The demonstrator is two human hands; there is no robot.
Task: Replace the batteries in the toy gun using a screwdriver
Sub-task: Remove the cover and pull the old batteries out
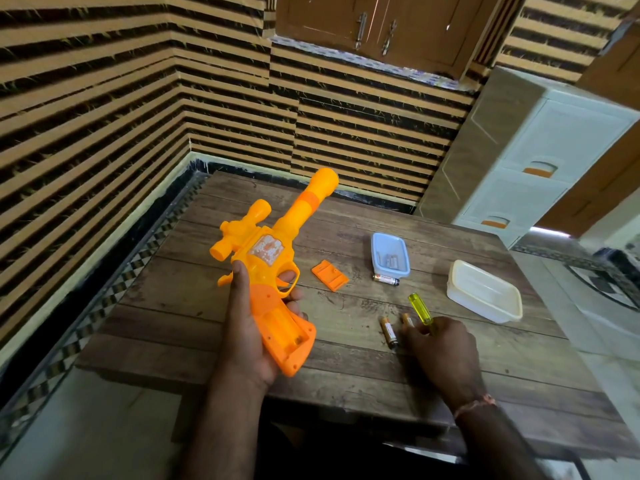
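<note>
Orange and yellow plastic forms the toy gun (pixel 273 268), seen from the head view at about 9 o'clock of the wood-grain desk (pixel 346 368), barrel pointing toward 1 o'clock. Its grip faces the camera with the battery compartment (pixel 287 327) uncovered; the interior is dim and its contents are hard to make out. The left hand (pixel 252 327) wraps the grip, thumb along the body and one finger through the trigger guard.

The orange compartment cover (pixel 329 274) lies on the desk just to the right of the gun. At 12 o'clock of the desk centre sits a blue tray (pixel 389 254) holding small items too blurred to identify; one battery (pixel 386 279) lies against its near edge. Two more batteries (pixel 388 332) lie at 5 o'clock, the right one partly hidden by fingers.

The right hand (pixel 443 351) curls its fingers around the screwdriver (pixel 419 308); only the yellow translucent handle shows, the shaft is concealed. A white lidded container (pixel 485 291) stands at 3 o'clock.
</note>
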